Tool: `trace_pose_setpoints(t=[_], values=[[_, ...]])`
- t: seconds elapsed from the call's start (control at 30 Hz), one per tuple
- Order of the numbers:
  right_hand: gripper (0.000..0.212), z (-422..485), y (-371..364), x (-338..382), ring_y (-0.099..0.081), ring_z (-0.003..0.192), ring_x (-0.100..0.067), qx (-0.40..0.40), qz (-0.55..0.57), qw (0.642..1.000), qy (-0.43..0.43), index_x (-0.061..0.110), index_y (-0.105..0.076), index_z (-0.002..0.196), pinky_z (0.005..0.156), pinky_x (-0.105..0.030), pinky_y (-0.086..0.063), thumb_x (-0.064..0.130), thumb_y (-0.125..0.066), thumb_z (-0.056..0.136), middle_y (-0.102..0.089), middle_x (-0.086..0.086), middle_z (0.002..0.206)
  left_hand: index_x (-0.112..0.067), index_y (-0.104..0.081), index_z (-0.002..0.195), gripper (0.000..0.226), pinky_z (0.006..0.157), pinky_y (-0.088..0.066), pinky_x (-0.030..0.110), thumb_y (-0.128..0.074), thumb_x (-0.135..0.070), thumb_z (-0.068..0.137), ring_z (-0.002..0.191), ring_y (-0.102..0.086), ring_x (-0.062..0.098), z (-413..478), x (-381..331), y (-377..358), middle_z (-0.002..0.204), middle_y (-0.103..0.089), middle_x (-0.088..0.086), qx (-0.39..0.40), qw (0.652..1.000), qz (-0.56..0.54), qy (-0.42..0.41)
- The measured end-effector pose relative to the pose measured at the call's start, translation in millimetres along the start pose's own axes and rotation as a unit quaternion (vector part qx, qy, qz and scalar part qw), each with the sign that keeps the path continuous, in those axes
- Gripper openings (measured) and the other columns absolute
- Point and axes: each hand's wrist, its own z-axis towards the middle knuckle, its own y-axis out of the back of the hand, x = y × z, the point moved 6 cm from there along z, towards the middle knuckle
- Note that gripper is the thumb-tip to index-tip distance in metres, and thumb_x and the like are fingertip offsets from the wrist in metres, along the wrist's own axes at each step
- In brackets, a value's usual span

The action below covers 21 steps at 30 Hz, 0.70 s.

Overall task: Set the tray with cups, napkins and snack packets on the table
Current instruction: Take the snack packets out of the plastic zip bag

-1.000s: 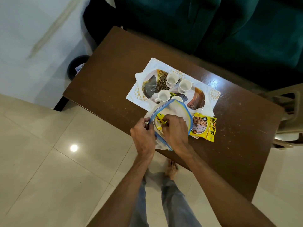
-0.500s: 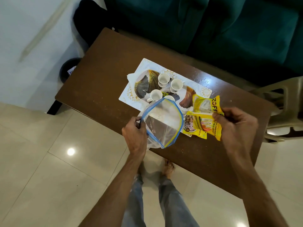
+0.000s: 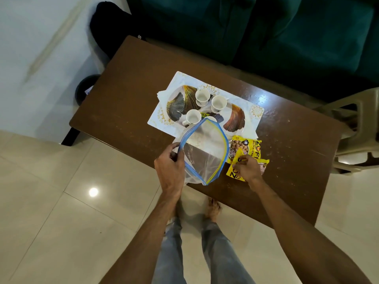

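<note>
A leaf-patterned white tray (image 3: 174, 103) lies on the brown table (image 3: 127, 83), holding three white cups (image 3: 202, 96) and a fourth half hidden behind the bag. White napkins (image 3: 163, 93) stick out from under the tray's left edge. My left hand (image 3: 169, 168) grips the rim of a clear zip bag (image 3: 205, 152) with a blue and yellow seal, held open above the table's near edge. My right hand (image 3: 247, 168) pinches a yellow snack packet (image 3: 233, 174) lying on the table. Another yellow packet (image 3: 244, 145) lies just behind it, beside the tray.
A dark green sofa (image 3: 266, 27) runs along the table's far side. A beige plastic chair (image 3: 356, 128) stands at the right end. A black bin (image 3: 85, 89) sits on the floor at the left. My bare feet (image 3: 213, 208) stand on glossy tiles by the near edge.
My right hand drew a yellow packet out of the bag, swung it right and brought it down onto the table beside the other packet. The left hand kept the bag open.
</note>
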Motion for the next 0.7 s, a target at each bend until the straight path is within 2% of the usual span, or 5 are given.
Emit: trace_pose_setpoints(t=[0.2, 0.37, 0.43, 0.53, 0.7], values=[[0.053, -24.7, 21.9, 61.6, -0.065, 0.099, -0.020, -0.011, -0.081, 0.966, 0.246, 0.013, -0.061, 0.127, 0.068, -0.006, -0.043, -0.003, -0.076, 0.079, -0.068, -0.003, 0.116, -0.014, -0.079, 0.103, 0.016, 0.073, -0.055, 0.027, -0.065, -0.013, 0.094, 0.075, -0.068, 0.009, 10.3, -8.7, 20.1, 0.088, -0.076, -0.004, -0.012, 1.000, 0.020, -0.012], [0.119, -63.5, -23.7, 125.5, -0.029, 0.148, -0.011, 0.235, -0.096, 0.900, 0.355, 0.035, -0.023, 0.156, 0.115, -0.034, -0.035, 0.021, -0.095, 0.063, -0.028, 0.011, 0.162, -0.017, -0.079, 0.099, 0.020, 0.075, -0.054, 0.023, -0.065, -0.005, 0.095, 0.079, -0.070, 0.004, 31.6, -31.5, 39.9, 0.084, -0.076, -0.012, 0.125, 0.991, -0.040, -0.013], [0.104, -86.7, -46.4, 148.6, -0.035, 0.146, -0.009, 0.276, -0.125, 0.865, 0.401, 0.031, -0.033, 0.153, 0.117, -0.034, -0.035, 0.029, -0.092, 0.068, -0.037, 0.012, 0.157, -0.012, -0.077, 0.100, 0.016, 0.075, -0.055, 0.022, -0.065, -0.003, 0.095, 0.081, -0.069, 0.011, 38.8, -48.7, 52.5, 0.088, -0.078, 0.002, 0.184, 0.979, -0.088, -0.009], [0.034, -109.9, -69.1, 176.1, -0.064, 0.113, -0.020, 0.278, -0.061, 0.876, 0.390, 0.022, -0.067, 0.114, 0.104, -0.044, -0.050, 0.009, -0.074, 0.084, -0.068, 0.003, 0.119, -0.004, -0.076, 0.105, 0.016, 0.067, -0.057, 0.029, -0.063, -0.008, 0.097, 0.076, -0.062, 0.028, 51.4, -69.6, 79.6, 0.095, -0.077, 0.020, 0.240, 0.961, -0.138, 0.004], [0.031, -136.1, -76.0, 216.1, -0.070, 0.086, -0.025, 0.239, 0.124, 0.927, 0.262, 0.006, -0.069, 0.093, 0.075, -0.046, -0.057, -0.012, -0.044, 0.097, -0.073, -0.004, 0.087, -0.023, -0.069, 0.125, 0.046, 0.090, -0.053, 0.033, -0.052, -0.054, 0.097, 0.109, -0.066, 0.021, 80.9, -75.0, 170.1, 0.121, -0.073, 0.006, 0.207, 0.953, -0.216, 0.037]])
